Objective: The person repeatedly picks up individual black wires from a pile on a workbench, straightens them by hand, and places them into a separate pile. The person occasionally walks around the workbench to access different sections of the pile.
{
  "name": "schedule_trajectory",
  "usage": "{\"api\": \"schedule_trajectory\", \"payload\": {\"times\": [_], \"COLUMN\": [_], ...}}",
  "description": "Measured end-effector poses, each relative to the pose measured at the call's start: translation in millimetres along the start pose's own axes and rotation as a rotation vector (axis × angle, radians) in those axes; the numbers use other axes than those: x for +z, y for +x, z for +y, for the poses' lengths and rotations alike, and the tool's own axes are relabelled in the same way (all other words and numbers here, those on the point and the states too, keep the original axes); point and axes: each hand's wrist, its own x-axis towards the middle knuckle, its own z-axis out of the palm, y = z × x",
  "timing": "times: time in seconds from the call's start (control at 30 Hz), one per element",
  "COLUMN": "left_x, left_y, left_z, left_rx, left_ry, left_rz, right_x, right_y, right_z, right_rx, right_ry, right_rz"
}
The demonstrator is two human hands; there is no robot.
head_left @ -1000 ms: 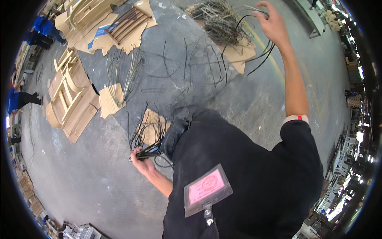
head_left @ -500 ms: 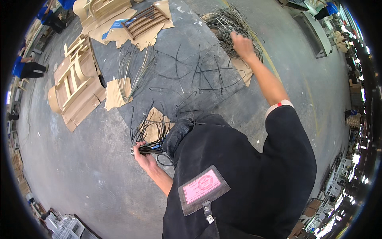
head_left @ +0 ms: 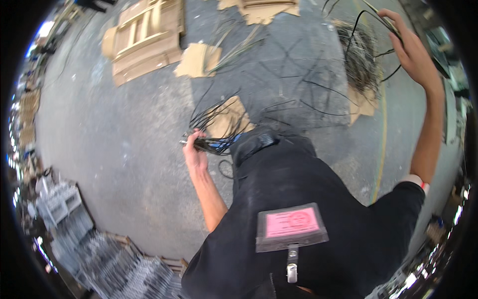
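Note:
My left hand (head_left: 195, 149) is closed round the end of a bundle of thin black bent wires (head_left: 219, 143), low beside my knee. The bundle fans out over a piece of brown cardboard (head_left: 228, 119) on the floor. At the upper right, my right hand (head_left: 412, 55) is raised and pinches a few long wires (head_left: 354, 26); one is black and curves down, another looks paler. Below and left of that hand lies a tangled heap of grey wires (head_left: 359, 62) on cardboard. Blur hides how many wires each hand holds.
Loose bent wires (head_left: 323, 102) lie scattered on the grey floor ahead. A paler wire bunch (head_left: 236, 50) rests by another cardboard sheet (head_left: 195, 61). A wooden frame (head_left: 144, 37) lies on cardboard at the far left. Grey stacked parts (head_left: 107, 254) stand at the lower left.
My right hand has risen off the wire heap and swung out right, now with wires in it. My left hand keeps its bundle. The whole view has turned and shifted.

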Motion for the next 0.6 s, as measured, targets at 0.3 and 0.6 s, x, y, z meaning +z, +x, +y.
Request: {"api": "schedule_trajectory", "payload": {"times": [0.3,0.6], "left_x": [-2.6,-5.5], "left_y": [-30.4,-55.3], "left_z": [20.5,47.2], "left_rx": [0.156,0.241], "left_ry": [0.034,0.280], "left_rz": [0.105,0.049], "right_x": [64.5,154.5], "right_y": [120.7,125.9], "right_z": [-111.5,-269.4], "right_rx": [-0.178,-1.081], "right_ry": [0.107,-0.208], "right_rz": [-0.619,-0.659]}}
